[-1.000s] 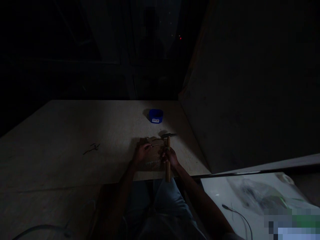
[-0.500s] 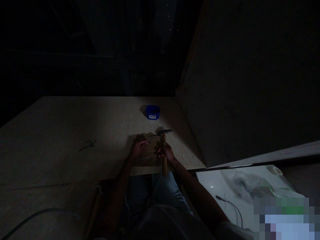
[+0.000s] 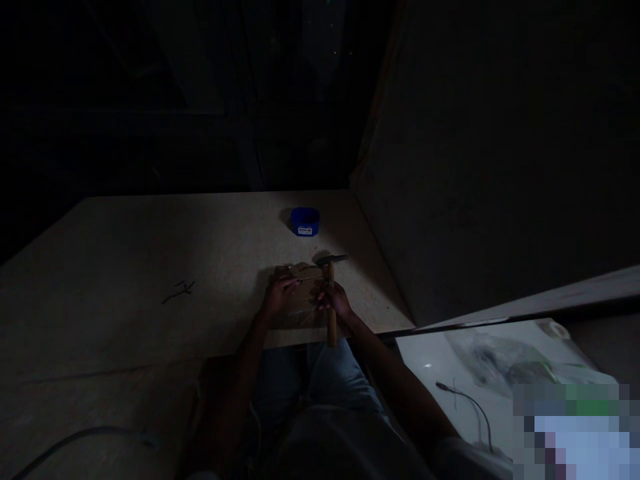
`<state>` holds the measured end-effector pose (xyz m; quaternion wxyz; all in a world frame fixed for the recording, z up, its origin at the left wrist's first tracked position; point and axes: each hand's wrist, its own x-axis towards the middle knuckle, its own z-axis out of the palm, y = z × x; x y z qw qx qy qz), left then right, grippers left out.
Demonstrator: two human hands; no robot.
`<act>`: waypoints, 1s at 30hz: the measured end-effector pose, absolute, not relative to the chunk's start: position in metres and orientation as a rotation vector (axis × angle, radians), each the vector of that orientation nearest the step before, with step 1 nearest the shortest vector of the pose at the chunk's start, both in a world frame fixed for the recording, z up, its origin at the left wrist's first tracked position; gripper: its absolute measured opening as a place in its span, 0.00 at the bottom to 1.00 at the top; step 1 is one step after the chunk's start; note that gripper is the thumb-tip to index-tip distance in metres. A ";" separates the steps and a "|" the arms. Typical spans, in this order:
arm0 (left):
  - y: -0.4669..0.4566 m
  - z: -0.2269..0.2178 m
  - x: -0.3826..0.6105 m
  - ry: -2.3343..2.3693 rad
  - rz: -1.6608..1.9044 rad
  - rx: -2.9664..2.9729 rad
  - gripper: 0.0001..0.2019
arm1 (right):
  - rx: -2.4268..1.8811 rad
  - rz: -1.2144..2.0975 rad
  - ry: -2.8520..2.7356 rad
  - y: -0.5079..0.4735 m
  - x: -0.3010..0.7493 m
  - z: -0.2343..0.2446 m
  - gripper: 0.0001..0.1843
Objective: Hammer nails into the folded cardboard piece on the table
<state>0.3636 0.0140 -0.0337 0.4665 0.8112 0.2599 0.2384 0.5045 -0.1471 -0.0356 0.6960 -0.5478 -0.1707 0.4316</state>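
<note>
My right hand (image 3: 336, 299) is closed around the wooden handle of a hammer (image 3: 332, 327). The hammer's dark metal head points away from me, at the far end of the upright-looking handle. My left hand (image 3: 280, 295) is at the left side of a brown block or board (image 3: 303, 310) near the table's front edge. Its fingertips come together by a tan, curved piece (image 3: 306, 271) at the block's far side. What they pinch, if anything, is too dark and small to make out.
A blue plastic tub (image 3: 305, 223) with a white label stands beyond the block. Thin dark strips (image 3: 180, 291) lie on the table (image 3: 115, 267) at left. A tall dark panel (image 3: 490, 167) rises at right. A white surface (image 3: 420, 360) below it bears a cable and a clear plastic bag.
The view has shifted slightly. Both hands stay at the block, and the hammer remains in my right hand in nearly the same pose.
</note>
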 end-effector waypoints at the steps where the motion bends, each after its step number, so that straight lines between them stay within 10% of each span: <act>1: 0.014 -0.034 0.364 0.634 0.609 2.030 0.14 | -1.220 0.961 -0.382 -0.147 0.504 -0.036 0.18; 30: 0.003 -0.049 0.366 0.563 0.825 2.282 0.08 | -1.288 0.947 -0.416 -0.150 0.503 -0.030 0.20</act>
